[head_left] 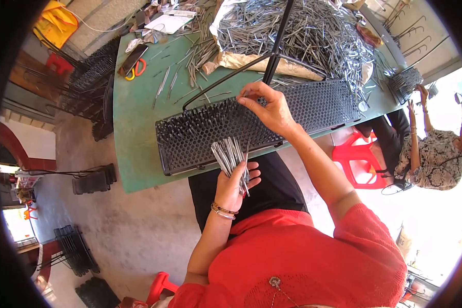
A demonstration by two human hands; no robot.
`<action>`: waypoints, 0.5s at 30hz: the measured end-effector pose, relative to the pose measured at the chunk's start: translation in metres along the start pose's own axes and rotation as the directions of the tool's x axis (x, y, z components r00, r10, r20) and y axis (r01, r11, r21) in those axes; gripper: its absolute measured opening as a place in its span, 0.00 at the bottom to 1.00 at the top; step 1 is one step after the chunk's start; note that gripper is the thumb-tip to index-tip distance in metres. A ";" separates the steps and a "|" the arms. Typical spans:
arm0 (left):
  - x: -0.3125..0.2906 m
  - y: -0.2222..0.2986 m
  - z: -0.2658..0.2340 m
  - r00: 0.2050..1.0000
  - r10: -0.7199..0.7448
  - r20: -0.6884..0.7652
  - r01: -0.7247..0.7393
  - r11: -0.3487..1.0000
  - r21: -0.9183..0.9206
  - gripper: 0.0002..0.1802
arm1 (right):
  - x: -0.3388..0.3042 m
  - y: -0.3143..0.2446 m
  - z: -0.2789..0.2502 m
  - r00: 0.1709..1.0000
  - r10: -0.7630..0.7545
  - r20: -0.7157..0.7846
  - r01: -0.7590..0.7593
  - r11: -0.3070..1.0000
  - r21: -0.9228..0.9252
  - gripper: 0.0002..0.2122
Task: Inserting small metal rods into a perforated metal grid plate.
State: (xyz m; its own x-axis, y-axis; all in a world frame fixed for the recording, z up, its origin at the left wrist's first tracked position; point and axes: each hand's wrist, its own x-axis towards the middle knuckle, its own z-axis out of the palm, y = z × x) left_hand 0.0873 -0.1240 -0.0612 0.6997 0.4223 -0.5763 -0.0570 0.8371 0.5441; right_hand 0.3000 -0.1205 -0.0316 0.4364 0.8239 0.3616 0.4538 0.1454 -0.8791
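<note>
My left hand (230, 191), palm up near the table's front edge, is closed around a bundle of thin grey metal rods (227, 155), which fan out above and below the fingers. A long black perforated rack (236, 123) lies along the front of the green table (131, 113). Many small dark rods stand upright in the holes at its left part. Over the rack's middle, just beyond its far edge, my right hand (272, 110) is closed in a pinch of thumb and fingers. Whatever those fingertips hold is too small to make out.
A heap of loose rods (313, 36) on brown paper covers the far table. A black tripod (275, 54) stands behind the rack. At left lie a phone (134, 59) and orange-handled scissors (137, 69). A person (431, 159) and a red plastic stool (359, 159) are at right.
</note>
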 end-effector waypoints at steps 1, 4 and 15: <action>0.001 -0.001 -0.002 1.000 -0.002 0.004 0.002 1.000 -0.007 0.15 | 0.001 0.000 0.001 0.999 -0.011 0.033 0.012 0.999 -0.049 0.10; 0.002 -0.003 -0.004 1.000 0.002 0.021 -0.001 1.000 -0.021 0.14 | 0.002 0.007 0.005 0.999 -0.040 0.034 0.039 0.998 0.042 0.09; 0.000 -0.004 -0.005 0.997 0.007 0.070 -0.009 0.999 0.040 0.13 | 0.004 0.004 0.003 0.997 -0.070 -0.038 0.069 0.997 -0.014 0.09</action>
State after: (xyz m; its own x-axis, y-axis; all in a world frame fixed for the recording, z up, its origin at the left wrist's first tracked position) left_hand 0.0839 -0.1260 -0.0668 0.7476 0.4023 -0.5284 -0.0352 0.8185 0.5734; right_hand 0.3012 -0.1145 -0.0347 0.4330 0.7903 0.4335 0.4941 0.1942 -0.8474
